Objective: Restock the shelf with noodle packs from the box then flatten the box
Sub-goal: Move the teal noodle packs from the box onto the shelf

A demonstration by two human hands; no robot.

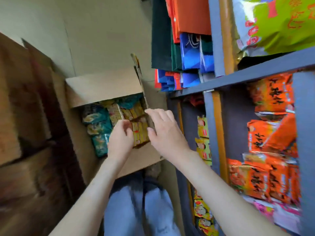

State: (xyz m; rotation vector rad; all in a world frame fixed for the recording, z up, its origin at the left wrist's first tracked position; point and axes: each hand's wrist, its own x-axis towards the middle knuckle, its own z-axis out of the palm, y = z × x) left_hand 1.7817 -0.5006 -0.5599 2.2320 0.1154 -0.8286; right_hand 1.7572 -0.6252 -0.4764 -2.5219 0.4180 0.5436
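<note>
An open cardboard box (102, 86) stands on the floor in front of me, flaps up. Inside lie teal noodle packs (98, 123) on the left and yellow noodle packs (139, 133) on the right. My left hand (120, 140) and my right hand (163, 128) are both down in the box, fingers closed on either side of a stack of yellow packs. To the right is the grey shelf (255, 74), with orange noodle packs (271, 126) in one bay and yellow packs (202, 133) in the narrower bay beside it.
Brown cardboard boxes (25, 116) are stacked on the left. Folded red, green and blue bags (184, 48) hang above the shelf's left end. A green snack bag (276, 23) sits on the upper shelf. My legs in blue trousers (139, 210) are below the box.
</note>
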